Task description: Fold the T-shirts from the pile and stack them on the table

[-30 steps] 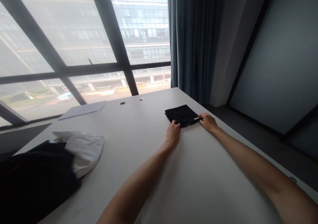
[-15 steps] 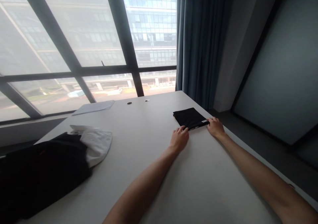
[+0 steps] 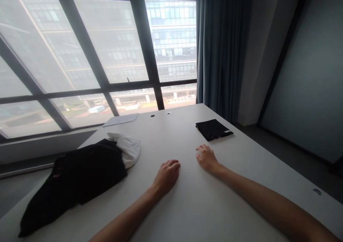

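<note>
A neatly folded black cloth garment [image 3: 213, 130] with a small white label at its right corner lies flat toward the right edge of the table. Just in front of it, apart from it, my right hand [image 3: 207, 157] holds nothing, its fingers loosely spread and slightly bent. My left hand [image 3: 166, 173] is over the middle of the table, empty, with relaxed fingers side by side. To the left of that hand lies a rumpled black garment [image 3: 88, 172], spread in a loose heap. A white cloth [image 3: 130, 147] sticks out at its far right end.
The white table [image 3: 171, 138] reaches to the windows. Papers [image 3: 120, 119] lie at its far left edge, beside a round dark cable hole [image 3: 152, 115]. A blue-grey curtain [image 3: 219, 56] hangs behind the far right corner. A small dark slotted fitting [image 3: 317, 191] is near the right edge.
Both hands have let go of the folded black garment and drawn back to the left and toward me. The garment stays on the table. My view has turned left.
</note>
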Demonstrator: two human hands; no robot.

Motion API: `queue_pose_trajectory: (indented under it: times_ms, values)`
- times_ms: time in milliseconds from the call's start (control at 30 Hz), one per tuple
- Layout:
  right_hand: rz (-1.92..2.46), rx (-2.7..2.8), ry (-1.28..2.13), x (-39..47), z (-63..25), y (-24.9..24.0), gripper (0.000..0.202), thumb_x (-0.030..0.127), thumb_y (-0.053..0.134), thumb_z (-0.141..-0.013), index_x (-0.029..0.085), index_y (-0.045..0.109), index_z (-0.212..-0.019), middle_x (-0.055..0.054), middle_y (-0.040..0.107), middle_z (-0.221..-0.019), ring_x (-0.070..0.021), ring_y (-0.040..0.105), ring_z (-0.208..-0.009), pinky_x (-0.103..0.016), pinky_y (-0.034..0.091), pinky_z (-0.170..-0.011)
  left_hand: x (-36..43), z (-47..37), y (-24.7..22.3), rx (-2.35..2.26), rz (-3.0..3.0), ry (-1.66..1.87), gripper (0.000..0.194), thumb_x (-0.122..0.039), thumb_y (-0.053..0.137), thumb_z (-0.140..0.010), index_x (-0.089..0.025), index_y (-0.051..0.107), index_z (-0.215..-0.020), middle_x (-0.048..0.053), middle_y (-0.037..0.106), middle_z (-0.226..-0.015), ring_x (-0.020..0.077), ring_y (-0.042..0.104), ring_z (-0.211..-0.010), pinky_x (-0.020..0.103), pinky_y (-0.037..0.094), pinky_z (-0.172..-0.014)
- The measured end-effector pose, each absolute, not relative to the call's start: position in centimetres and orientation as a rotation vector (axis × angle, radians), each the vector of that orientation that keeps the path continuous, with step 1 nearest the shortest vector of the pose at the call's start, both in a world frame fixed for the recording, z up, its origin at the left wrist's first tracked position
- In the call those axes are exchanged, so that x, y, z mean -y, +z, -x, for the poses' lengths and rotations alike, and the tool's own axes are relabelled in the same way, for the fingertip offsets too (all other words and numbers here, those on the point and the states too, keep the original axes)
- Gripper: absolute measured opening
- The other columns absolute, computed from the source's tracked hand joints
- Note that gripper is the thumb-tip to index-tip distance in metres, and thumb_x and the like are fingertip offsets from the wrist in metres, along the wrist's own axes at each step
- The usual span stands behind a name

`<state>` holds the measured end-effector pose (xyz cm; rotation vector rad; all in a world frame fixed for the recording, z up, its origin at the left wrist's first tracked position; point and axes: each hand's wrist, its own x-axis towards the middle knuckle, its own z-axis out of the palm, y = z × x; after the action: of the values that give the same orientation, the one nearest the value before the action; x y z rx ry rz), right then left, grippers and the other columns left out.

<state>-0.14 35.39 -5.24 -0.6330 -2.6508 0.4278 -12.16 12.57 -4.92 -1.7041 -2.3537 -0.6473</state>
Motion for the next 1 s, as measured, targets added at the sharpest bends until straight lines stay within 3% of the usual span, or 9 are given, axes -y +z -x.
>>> queue_pose_trajectory:
  times_ms: [100, 233, 367, 733, 900, 1000]
  values:
    - [0.598, 2.692, 0.491, -31.3, 1.2, -5.8, 0.037, 0.032, 0.05, -0.096, 0.021, 0.065, -0.127, -0.014, 0.058, -0.139, -0.0284, 0.051, -0.127, -0.046, 0.029, -0.113, -9.3, 13.0, -4.9, 2.398, 1.669, -0.693, 0.03, -0.016, 0.05, -0.096, -0.025, 0.072, -0.115, 0.006, 0.07, -0.126, 0.0222, 0.065, -0.115, 0.039, 0.049, -0.104]
    - [0.567, 2.768, 0.42, -27.4, 1.7, -7.1, 0.043, 0.034, 0.048, -0.097, 0.023, 0.06, -0.137, -0.015, 0.05, -0.151, -0.0353, 0.037, -0.142, -0.062, 0.019, -0.115, -8.2, 13.0, -5.0, 2.412, 1.667, -0.801, 0.028, -0.016, 0.053, -0.094, -0.023, 0.074, -0.113, 0.005, 0.07, -0.126, 0.0202, 0.065, -0.114, 0.035, 0.048, -0.106]
    - [0.529, 2.804, 0.324, -26.8, 1.6, -7.9, 0.044, 0.037, 0.045, -0.098, 0.023, 0.058, -0.138, -0.014, 0.048, -0.154, -0.0385, 0.035, -0.143, -0.069, 0.02, -0.113, -8.5, 13.2, -5.3, 2.439, 1.624, -0.825, 0.025, -0.017, 0.059, -0.091, -0.024, 0.076, -0.108, 0.004, 0.072, -0.12, 0.0204, 0.066, -0.11, 0.036, 0.048, -0.104]
    - [0.479, 2.746, 0.281, -27.7, 1.4, -8.7, 0.039, 0.038, 0.047, -0.097, 0.027, 0.065, -0.129, -0.013, 0.054, -0.149, -0.0371, 0.042, -0.139, -0.065, 0.028, -0.111, -8.0, 13.3, -5.7, 2.424, 1.715, -0.743, 0.026, -0.023, 0.058, -0.094, -0.025, 0.076, -0.113, 0.005, 0.071, -0.126, 0.021, 0.065, -0.114, 0.035, 0.048, -0.104]
    - [0.528, 2.634, 0.408, -30.4, 1.6, -7.2, 0.037, 0.03, 0.05, -0.094, 0.02, 0.064, -0.127, -0.013, 0.064, -0.133, -0.0277, 0.058, -0.121, -0.042, 0.04, -0.106, -8.0, 13.2, -5.1, 2.433, 1.697, -0.765, 0.027, -0.019, 0.058, -0.093, -0.027, 0.075, -0.112, 0.003, 0.071, -0.125, 0.019, 0.065, -0.115, 0.033, 0.048, -0.105]
    - [0.683, 2.522, 0.309, -35.5, 1.5, -6.4, 0.038, 0.019, 0.051, -0.089, 0.016, 0.065, -0.124, -0.014, 0.065, -0.126, -0.0255, 0.058, -0.116, -0.034, 0.043, -0.103, -8.0, 13.4, -4.9, 2.429, 1.7, -0.807, 0.026, -0.017, 0.059, -0.092, -0.027, 0.075, -0.11, 0.003, 0.071, -0.123, 0.0187, 0.065, -0.113, 0.033, 0.048, -0.105]
